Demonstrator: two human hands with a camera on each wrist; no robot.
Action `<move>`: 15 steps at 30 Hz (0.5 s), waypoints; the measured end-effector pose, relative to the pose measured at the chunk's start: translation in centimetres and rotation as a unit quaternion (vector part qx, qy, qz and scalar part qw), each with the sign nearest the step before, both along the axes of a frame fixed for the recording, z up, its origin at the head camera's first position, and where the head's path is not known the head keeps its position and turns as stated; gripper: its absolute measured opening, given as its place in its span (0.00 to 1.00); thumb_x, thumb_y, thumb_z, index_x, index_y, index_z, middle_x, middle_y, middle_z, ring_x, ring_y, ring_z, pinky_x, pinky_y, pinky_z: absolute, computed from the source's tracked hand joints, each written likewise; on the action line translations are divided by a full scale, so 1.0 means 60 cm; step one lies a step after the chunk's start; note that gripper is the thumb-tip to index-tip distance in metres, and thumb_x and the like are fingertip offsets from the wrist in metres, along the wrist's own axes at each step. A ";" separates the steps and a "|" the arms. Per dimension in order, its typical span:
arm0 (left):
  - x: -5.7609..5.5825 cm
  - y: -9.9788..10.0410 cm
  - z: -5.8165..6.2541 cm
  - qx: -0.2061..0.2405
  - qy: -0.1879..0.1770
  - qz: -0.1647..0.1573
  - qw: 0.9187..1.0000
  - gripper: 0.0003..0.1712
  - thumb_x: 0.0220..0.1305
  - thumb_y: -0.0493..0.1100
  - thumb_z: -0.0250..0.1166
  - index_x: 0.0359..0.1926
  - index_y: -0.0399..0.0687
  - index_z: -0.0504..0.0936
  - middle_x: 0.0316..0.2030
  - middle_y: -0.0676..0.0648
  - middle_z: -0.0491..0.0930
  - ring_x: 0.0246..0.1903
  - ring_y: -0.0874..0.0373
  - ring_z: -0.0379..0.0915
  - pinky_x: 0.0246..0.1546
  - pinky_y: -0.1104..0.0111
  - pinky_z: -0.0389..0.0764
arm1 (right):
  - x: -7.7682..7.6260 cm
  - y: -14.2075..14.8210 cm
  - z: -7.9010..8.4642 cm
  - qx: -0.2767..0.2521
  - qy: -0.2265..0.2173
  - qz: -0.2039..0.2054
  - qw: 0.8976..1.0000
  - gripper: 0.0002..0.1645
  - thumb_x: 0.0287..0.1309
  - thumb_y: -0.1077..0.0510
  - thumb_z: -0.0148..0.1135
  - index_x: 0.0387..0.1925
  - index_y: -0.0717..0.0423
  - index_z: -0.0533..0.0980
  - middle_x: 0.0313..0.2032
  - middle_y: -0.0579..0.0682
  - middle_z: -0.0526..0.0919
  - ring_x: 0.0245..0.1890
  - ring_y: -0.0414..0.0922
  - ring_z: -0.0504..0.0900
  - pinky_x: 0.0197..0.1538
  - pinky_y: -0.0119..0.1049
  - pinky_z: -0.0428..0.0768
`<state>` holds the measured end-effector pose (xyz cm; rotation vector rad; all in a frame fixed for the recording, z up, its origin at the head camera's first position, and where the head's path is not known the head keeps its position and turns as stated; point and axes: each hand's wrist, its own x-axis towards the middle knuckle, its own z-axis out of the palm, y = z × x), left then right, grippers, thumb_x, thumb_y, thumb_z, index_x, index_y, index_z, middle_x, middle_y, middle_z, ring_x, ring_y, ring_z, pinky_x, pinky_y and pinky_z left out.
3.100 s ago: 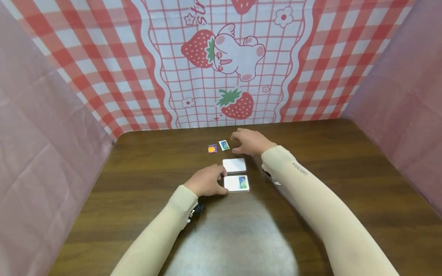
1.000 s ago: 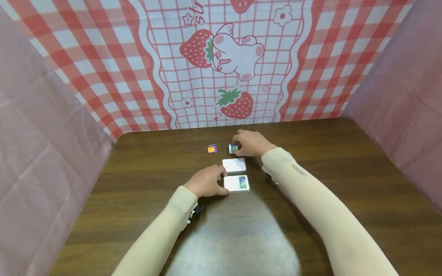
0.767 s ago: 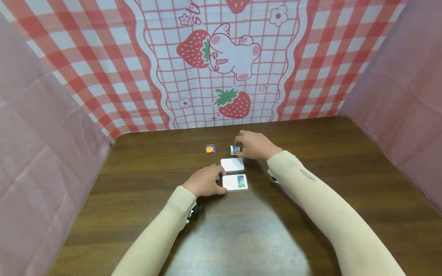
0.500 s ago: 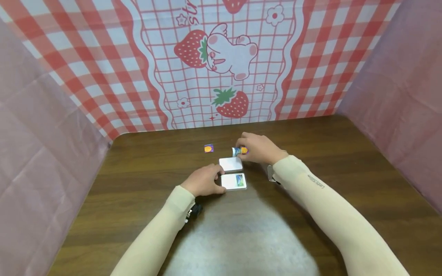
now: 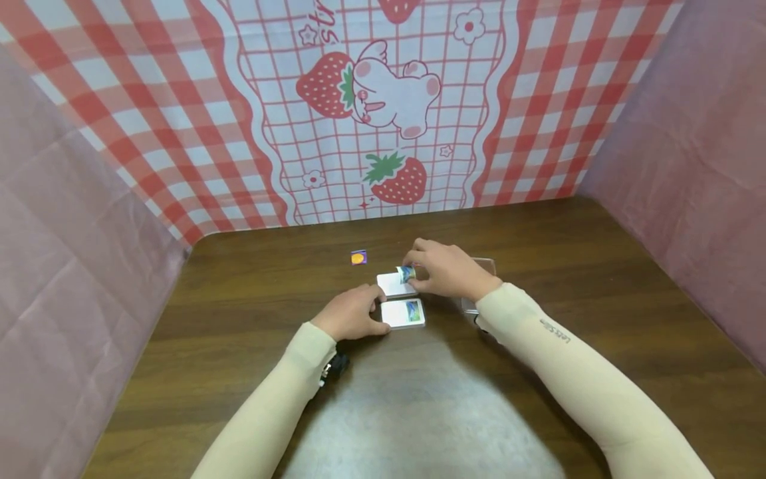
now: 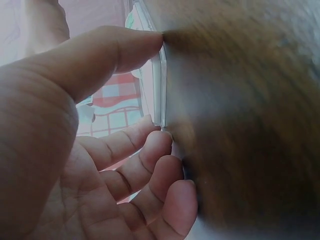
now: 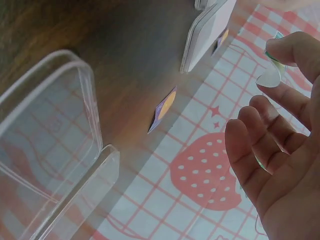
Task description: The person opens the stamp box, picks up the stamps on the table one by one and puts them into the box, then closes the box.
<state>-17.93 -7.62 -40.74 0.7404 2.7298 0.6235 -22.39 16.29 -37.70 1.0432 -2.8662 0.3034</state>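
Observation:
My right hand (image 5: 445, 269) pinches a small landscape stamp (image 5: 406, 274) between thumb and index finger, above the right end of the far white slab (image 5: 387, 283). In the right wrist view the stamp (image 7: 270, 78) curls, its pale back showing. My left hand (image 5: 350, 314) holds the near white slab (image 5: 395, 313) at its left end, thumb on the near edge and index finger at the far edge. A similar landscape picture (image 5: 414, 311) lies on that slab's right end. Both slabs are flat, round-cornered and clear-edged.
A purple-and-orange stamp (image 5: 358, 257) lies behind the slabs. Another orange stamp (image 7: 165, 108) lies on the table in the right wrist view. A clear plastic case (image 5: 486, 266) stands by my right wrist. A checked strawberry cloth (image 5: 383, 100) hangs at the back.
My right hand has taken the landscape stamp off the table, shifted it right, then brought it nearer, over the far slab. My left hand keeps its place at the near slab.

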 end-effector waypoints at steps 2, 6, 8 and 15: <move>-0.001 0.000 -0.001 0.001 -0.001 0.000 1.000 0.30 0.57 0.56 0.78 0.54 0.47 0.78 0.41 0.49 0.78 0.39 0.57 0.75 0.43 0.60 0.77 | 0.002 -0.001 -0.002 -0.001 0.003 0.002 1.000 0.20 0.60 0.48 0.73 0.52 0.48 0.84 0.44 0.46 0.79 0.35 0.41 0.77 0.36 0.39 0.80; -0.002 0.000 -0.002 -0.004 -0.004 0.002 1.000 0.31 0.58 0.57 0.77 0.55 0.46 0.78 0.42 0.48 0.79 0.40 0.57 0.75 0.44 0.60 0.77 | 0.005 -0.001 -0.007 -0.001 0.003 0.001 1.000 0.20 0.61 0.47 0.72 0.53 0.49 0.84 0.44 0.47 0.79 0.35 0.41 0.76 0.37 0.39 0.80; -0.002 0.000 -0.001 -0.006 -0.007 0.000 1.000 0.32 0.58 0.57 0.77 0.56 0.46 0.78 0.43 0.48 0.79 0.40 0.57 0.75 0.44 0.60 0.78 | 0.007 -0.002 -0.009 0.004 -0.001 0.000 1.000 0.20 0.62 0.47 0.71 0.53 0.49 0.83 0.44 0.46 0.79 0.35 0.41 0.76 0.37 0.39 0.80; -0.003 -0.002 -0.001 -0.009 -0.020 -0.006 1.000 0.33 0.59 0.57 0.77 0.58 0.46 0.77 0.45 0.47 0.79 0.42 0.57 0.75 0.46 0.60 0.78 | 0.014 -0.001 -0.013 0.007 0.003 0.003 1.000 0.19 0.63 0.46 0.71 0.52 0.48 0.83 0.44 0.46 0.78 0.35 0.40 0.74 0.35 0.38 0.79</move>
